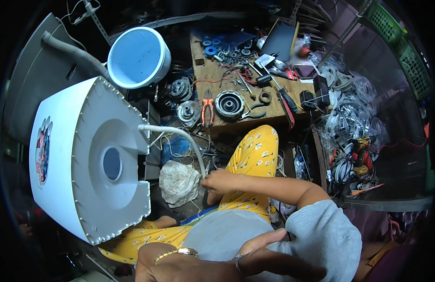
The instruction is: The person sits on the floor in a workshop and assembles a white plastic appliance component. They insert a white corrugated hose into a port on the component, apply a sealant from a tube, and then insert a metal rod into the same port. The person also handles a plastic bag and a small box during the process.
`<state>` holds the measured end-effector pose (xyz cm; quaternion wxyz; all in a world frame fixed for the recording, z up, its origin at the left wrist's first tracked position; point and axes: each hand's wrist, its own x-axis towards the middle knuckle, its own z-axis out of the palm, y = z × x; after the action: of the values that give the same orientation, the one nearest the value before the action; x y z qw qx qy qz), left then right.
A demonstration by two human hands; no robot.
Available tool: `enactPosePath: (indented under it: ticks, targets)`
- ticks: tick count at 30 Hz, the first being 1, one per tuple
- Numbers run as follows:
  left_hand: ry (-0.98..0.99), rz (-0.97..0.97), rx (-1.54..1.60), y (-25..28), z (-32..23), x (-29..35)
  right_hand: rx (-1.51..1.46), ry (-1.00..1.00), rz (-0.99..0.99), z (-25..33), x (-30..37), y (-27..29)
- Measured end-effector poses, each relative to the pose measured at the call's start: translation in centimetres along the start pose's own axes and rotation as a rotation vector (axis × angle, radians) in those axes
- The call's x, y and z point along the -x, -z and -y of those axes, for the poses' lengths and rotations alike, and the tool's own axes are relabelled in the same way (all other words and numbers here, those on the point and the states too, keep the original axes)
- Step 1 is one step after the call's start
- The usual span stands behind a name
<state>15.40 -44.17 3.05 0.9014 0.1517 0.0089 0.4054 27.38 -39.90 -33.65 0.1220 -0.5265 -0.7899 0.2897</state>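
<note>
My right hand (220, 181) is closed around the lower end of a bendable grey hose (182, 133). From there the hose curves up and leftward to the notched side of a white and grey plastic housing (96, 141). That housing lies tilted at the left, its grey underside with a round hole facing me. Close to the camera at the bottom is my left hand (255, 261), wearing a watch and a ring. Its thumb and a finger are stretched apart, and nothing shows between them; the lower picture edge cuts off part of it.
A blue-white bucket (165, 58) stands behind the housing. The wooden workbench (208, 87) carries orange pliers (207, 107), a round black part (229, 104), screwdrivers and small hardware. A crumpled whitish bag (179, 183) lies near my feet. Plastic-wrapped parts (349, 117) pile up at the right.
</note>
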Motion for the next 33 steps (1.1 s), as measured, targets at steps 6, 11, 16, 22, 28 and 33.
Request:
enactPosePath:
  ticks: [6,11,16,22,28,33]
  targets:
    - [0.164,0.403,-0.086,3.2,0.8,-1.6,0.043,-0.014,-0.073,-0.8,0.6,1.1]
    - [0.380,0.762,-0.237,6.8,1.5,-2.4,-0.004,-0.107,-0.117,-1.1,2.7,4.8]
    - [0.473,0.867,-0.326,8.3,1.3,-3.5,-0.051,-0.167,-0.143,-3.2,5.0,9.5]
    - [0.525,0.869,-0.354,8.7,0.4,-3.8,0.029,-0.478,-0.898,-10.8,8.9,17.1]
    - [0.510,0.956,-0.359,8.2,-1.7,-4.5,0.516,-1.000,-0.946,-19.3,16.1,20.2]
    - [0.492,0.967,-0.537,9.6,-4.2,-5.0,0.422,-1.074,-0.779,-19.9,15.7,21.1]
